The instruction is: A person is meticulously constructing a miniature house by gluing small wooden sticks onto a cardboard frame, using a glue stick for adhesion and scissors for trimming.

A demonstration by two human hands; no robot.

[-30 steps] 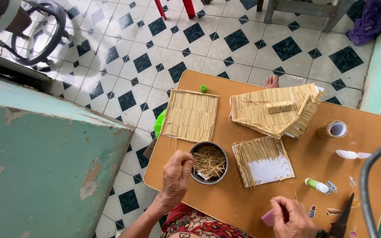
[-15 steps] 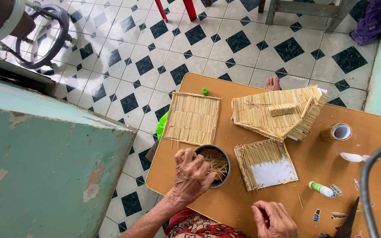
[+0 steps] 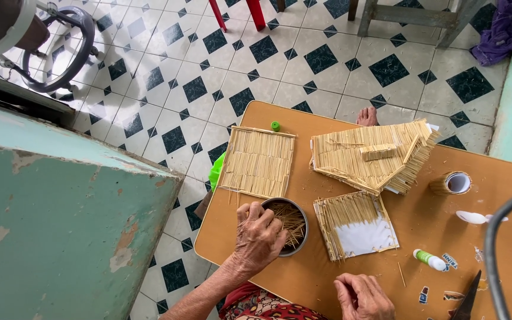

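My left hand (image 3: 258, 238) reaches into a round metal tin (image 3: 298, 244) full of thin wooden sticks, fingers bent over its left rim. My right hand (image 3: 361, 297) rests on the wooden table (image 3: 422, 225) near the front edge, fingers curled; I cannot see anything in it. Between the hands lies a white card partly covered with glued sticks (image 3: 355, 225). A finished stick panel (image 3: 258, 162) lies behind the tin. A stick roof piece (image 3: 371, 154) lies at the back of the table.
A tape roll (image 3: 451, 183), a white spoon (image 3: 475, 217), a small white glue bottle with a green cap (image 3: 429, 259) and scissors (image 3: 463, 299) lie to the right. A green cap (image 3: 275, 125) sits at the table's back edge. A green wall (image 3: 60, 225) stands left, over tiled floor.
My left hand has moved from the tin's left side over its rim into the sticks. My right hand has shifted left along the front edge.
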